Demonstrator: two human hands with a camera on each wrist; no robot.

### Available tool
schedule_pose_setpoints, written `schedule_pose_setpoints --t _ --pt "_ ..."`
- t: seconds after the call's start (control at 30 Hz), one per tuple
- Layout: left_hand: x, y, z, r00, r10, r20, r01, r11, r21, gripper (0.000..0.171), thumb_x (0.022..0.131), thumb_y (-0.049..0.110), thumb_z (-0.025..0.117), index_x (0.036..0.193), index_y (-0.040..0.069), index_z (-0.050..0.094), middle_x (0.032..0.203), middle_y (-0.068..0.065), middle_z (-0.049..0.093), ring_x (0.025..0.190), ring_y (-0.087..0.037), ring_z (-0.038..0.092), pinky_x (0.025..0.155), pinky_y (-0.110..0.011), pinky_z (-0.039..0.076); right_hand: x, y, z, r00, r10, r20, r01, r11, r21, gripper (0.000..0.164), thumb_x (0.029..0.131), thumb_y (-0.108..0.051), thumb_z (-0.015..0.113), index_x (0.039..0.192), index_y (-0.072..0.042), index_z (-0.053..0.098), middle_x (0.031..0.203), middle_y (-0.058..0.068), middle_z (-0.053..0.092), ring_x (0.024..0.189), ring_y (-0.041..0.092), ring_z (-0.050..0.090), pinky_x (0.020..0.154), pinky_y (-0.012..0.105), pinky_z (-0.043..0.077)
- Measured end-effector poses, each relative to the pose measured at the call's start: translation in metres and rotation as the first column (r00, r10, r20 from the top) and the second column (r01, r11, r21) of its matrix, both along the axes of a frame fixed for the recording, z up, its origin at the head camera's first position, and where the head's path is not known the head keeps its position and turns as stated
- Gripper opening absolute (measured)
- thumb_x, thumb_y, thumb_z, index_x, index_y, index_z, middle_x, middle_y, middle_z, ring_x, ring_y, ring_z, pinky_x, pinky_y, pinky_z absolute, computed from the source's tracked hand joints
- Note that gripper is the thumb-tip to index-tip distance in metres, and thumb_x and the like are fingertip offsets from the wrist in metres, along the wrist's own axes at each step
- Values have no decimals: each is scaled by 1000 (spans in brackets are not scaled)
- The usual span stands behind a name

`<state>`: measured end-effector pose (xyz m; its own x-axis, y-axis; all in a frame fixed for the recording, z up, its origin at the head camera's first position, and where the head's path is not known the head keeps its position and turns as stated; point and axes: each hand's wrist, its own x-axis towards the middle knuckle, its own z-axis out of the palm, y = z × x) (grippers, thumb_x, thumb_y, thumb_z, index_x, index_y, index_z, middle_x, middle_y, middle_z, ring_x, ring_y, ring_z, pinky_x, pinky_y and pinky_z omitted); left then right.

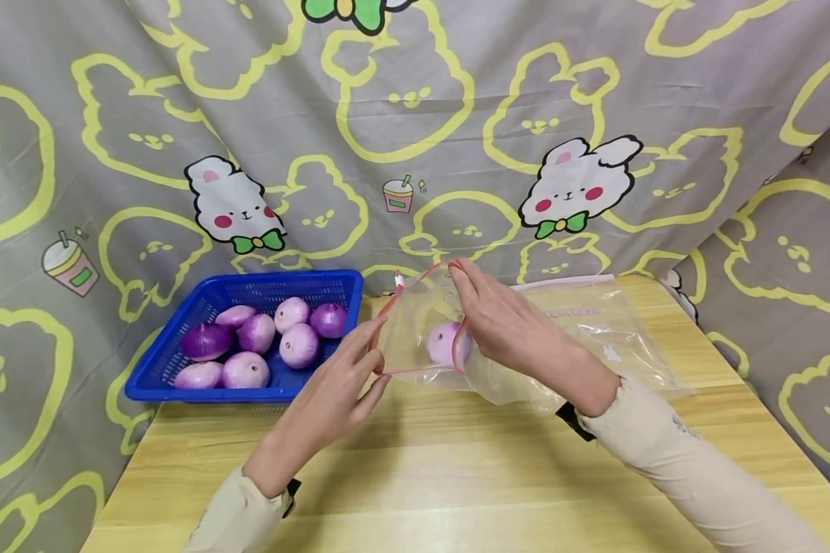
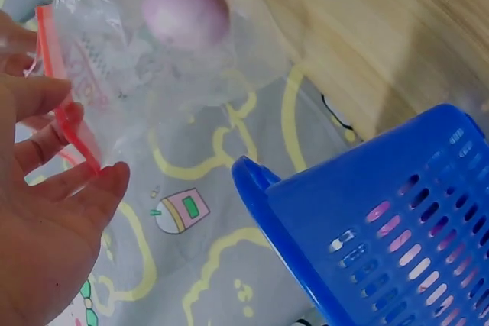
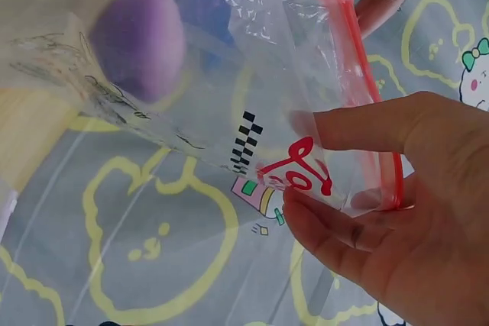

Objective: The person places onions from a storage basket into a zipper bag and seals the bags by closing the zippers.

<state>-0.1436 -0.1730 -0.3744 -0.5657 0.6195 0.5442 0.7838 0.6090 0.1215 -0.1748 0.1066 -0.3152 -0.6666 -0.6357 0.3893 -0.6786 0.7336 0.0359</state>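
A clear zip bag [image 1: 406, 338] with a red zip edge is held up over the table, its mouth spread between both hands. One purple onion [image 1: 444, 343] sits inside it, seen through the plastic in both wrist views. My left hand [image 1: 335, 388] pinches the red edge on the left, thumb and fingertips on the strip [image 2: 57, 85]. On the other side my right hand [image 1: 508, 319] grips the mouth near its top corner. Red lettering [image 3: 299, 173] shows close by the right fingertips in the right wrist view.
At the left stands a blue plastic basket [image 1: 138, 390] with several purple onions [image 1: 245, 370]. Another clear bag [image 1: 636, 353] with a pink zip strip lies flat on the wooden table [image 1: 415, 491] at the right. A patterned grey curtain [image 1: 456, 184] hangs behind.
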Motion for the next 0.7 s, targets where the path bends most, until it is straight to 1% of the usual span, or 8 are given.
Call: schedule_pose_setpoints --t 0.1,0.17,0.23,0.33,0.43,0.5,0.57,0.7 --pt "2 -1 -1 1000 23 6 -23 1000 0 12 90 14 68 87 9 58 153 -17 40 142 -31 37 111 -44 37 1 0 1 1000 14 18 -14 1000 -11 60 89 5 53 146 12 33 151 28 35 135 39 44 112 46 36" --pt "4 -2 -1 999 33 10 -33 999 14 10 90 15 68 90 9 61 152 -16 42 141 -32 38 112 -44 36 2 -1 0 999 30 24 -29 999 -20 60 89 5 53 146 12 34 152 26 35 137 38 42 113 45 34" --pt "5 -5 -1 999 36 18 -37 998 53 12 89 14 68 97 8 63 150 -15 44 139 -32 40 112 -44 36 2 -1 0 999 47 20 -46 998 -29 61 88 5 54 145 12 35 151 26 36 138 37 41 114 44 34" --pt "6 -11 -2 998 47 45 -53 988 142 20 89 12 66 108 7 63 147 -12 47 134 -29 46 107 -43 40 4 -3 0 998 66 8 -66 997 -39 64 86 5 57 145 12 35 151 26 36 138 37 41 113 44 35" --pt "3 -19 -4 994 89 66 -100 975 200 24 89 8 65 113 6 62 139 -12 51 125 -28 53 100 -44 46 4 -4 0 997 82 4 -81 995 -52 66 84 5 60 144 12 36 150 27 37 138 37 41 113 44 35" --pt "-1 -26 -6 988 132 85 -147 970 195 26 89 6 64 114 5 61 134 -12 53 120 -27 54 97 -45 47 5 -5 -1 996 91 2 -91 994 -53 66 83 5 61 144 12 36 150 27 37 138 37 41 112 44 37" --pt "-4 -32 -9 978 183 95 -197 966 168 28 88 5 65 116 5 60 129 -13 55 118 -29 55 95 -47 47 5 -6 -2 995 102 -1 -102 993 -53 66 83 6 62 144 11 37 150 26 37 137 36 42 111 44 38" --pt "-8 -46 -14 958 262 114 -273 957 102 34 87 6 70 119 5 59 125 -13 56 115 -32 55 96 -50 46 6 -9 -3 994 112 5 -111 993 -43 66 84 5 61 145 11 36 151 25 37 138 35 41 111 43 38"
